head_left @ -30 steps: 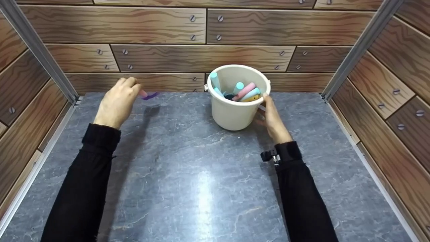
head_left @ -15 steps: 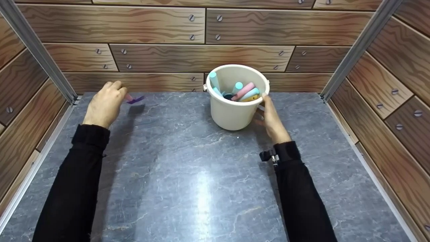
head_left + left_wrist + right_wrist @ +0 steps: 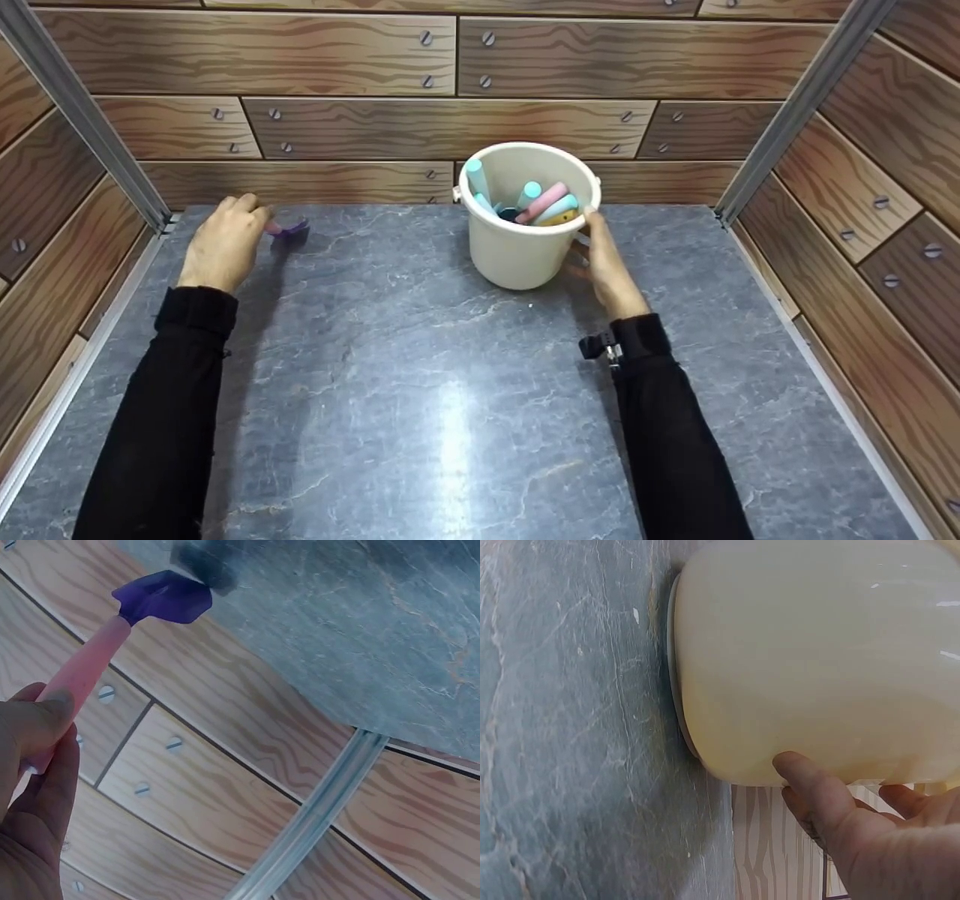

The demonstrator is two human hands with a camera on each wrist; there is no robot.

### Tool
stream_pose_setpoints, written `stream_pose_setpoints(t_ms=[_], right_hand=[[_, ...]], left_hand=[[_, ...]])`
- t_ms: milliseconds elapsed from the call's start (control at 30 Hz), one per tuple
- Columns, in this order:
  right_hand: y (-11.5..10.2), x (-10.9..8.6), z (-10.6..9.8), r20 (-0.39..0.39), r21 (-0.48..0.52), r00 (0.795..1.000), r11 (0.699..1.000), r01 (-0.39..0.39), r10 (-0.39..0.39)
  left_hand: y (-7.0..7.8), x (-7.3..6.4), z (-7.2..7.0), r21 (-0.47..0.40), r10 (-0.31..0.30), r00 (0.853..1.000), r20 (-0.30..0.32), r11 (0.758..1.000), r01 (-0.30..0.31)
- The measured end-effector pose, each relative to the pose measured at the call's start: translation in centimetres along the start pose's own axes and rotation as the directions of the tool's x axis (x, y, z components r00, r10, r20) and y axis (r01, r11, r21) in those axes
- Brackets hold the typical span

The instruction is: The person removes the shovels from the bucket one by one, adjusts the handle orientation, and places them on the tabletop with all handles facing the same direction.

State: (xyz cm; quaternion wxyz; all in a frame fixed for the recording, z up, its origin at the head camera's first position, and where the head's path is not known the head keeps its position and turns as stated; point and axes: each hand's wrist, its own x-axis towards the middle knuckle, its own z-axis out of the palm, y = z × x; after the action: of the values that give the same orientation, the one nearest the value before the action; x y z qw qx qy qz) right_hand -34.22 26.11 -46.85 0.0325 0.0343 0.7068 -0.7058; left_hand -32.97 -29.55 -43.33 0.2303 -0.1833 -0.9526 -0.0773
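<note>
In the head view my left hand (image 3: 223, 244) is at the far left of the table, pinching a small toy shovel (image 3: 169, 598) by its pink handle. Its purple blade points away from the fingers, low over the table near the back wall, above a dark shadow. A cream bucket (image 3: 517, 259) stands upright, right of centre. My right hand (image 3: 611, 266) rests against its right side with fingers spread and one tip up at the rim. In the right wrist view fingertips (image 3: 787, 760) touch the bucket's wall; other fingers are partly hidden behind it.
Inside the bucket lie several turquoise handles (image 3: 532, 191), a pink handle (image 3: 549, 201) and a yellow piece (image 3: 561, 218) with dark dots. Wood-patterned walls (image 3: 352, 127) with grey metal corner posts (image 3: 806, 105) enclose the grey marbled table (image 3: 397, 322) on three sides.
My left hand has moved left with the toy shovel, then dipped lower, bringing the blade closer to its shadow. The right hand and bucket have stayed in place.
</note>
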Motion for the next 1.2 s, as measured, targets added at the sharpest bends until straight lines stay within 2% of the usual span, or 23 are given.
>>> stream_pose_setpoints(t_ms=[333, 567, 667, 867, 967, 1067, 1200], right_hand=[[0.1, 0.1, 0.1, 0.005, 0.009, 1.000, 1.000, 0.013, -0.013], [0.1, 0.1, 0.2, 0.000, 0.033, 1.000, 0.999, 0.007, -0.007], [0.2, 0.2, 0.1, -0.001, 0.041, 1.000, 0.999, 0.004, -0.003], [0.2, 0.1, 0.0, 0.005, 0.040, 1.000, 0.999, 0.010, -0.010], [0.2, 0.1, 0.0, 0.009, 0.039, 1.000, 0.999, 0.014, -0.015], [0.2, 0.1, 0.0, 0.012, 0.029, 1.000, 0.999, 0.019, -0.019], [0.2, 0.1, -0.1, 0.017, 0.023, 1.000, 1.000, 0.022, -0.022]], left_hand=[[-0.9, -0.3, 0.7, 0.039, -0.036, 0.995, 0.096, 0.999, 0.033], [-1.6, -1.1, 1.7, 0.017, -0.056, 0.988, 0.145, 0.998, 0.054], [-2.0, -1.4, 2.3, 0.012, -0.078, 0.982, 0.174, 0.997, 0.077], [-2.5, -1.7, 3.3, 0.029, -0.089, 0.967, 0.239, 0.996, 0.085], [-2.5, -1.8, 4.0, 0.018, -0.124, 0.961, 0.246, 0.992, 0.124], [-2.4, -2.0, 4.5, 0.006, -0.138, 0.963, 0.230, 0.990, 0.140], [-2.4, -2.4, 4.8, 0.010, -0.122, 0.968, 0.220, 0.992, 0.123]])
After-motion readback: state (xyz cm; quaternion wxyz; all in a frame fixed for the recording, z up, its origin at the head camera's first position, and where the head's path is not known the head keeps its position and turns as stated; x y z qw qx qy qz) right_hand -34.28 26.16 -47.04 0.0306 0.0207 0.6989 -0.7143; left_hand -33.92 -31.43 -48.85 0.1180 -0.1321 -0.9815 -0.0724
